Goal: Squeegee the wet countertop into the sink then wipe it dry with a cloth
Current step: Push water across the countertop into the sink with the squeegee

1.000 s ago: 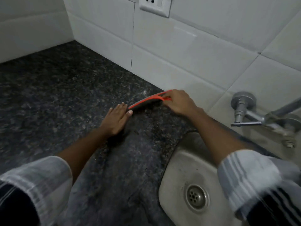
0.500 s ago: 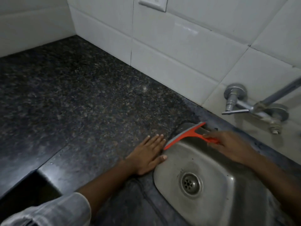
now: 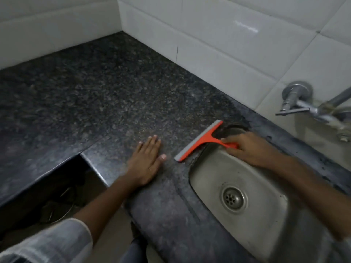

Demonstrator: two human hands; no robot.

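A person's right hand [image 3: 248, 147] is closed around the handle of an orange squeegee [image 3: 201, 141], whose blade rests on the dark granite countertop [image 3: 95, 103] just beside the steel sink [image 3: 266, 215] rim, while the left hand [image 3: 146, 164] lies flat and open on the stone, holding nothing. The squeegee step looks under way (no cloth is in view, so drying seems left to do). A wall tap [image 3: 296, 103] juts over the sink's far side, and nothing lies in the blade's way.

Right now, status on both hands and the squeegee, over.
Right hand gripping orange squeegee by its handle, blade on the countertop at the sink edge. Left hand flat on the counter, empty. No cloth in view, path clear.
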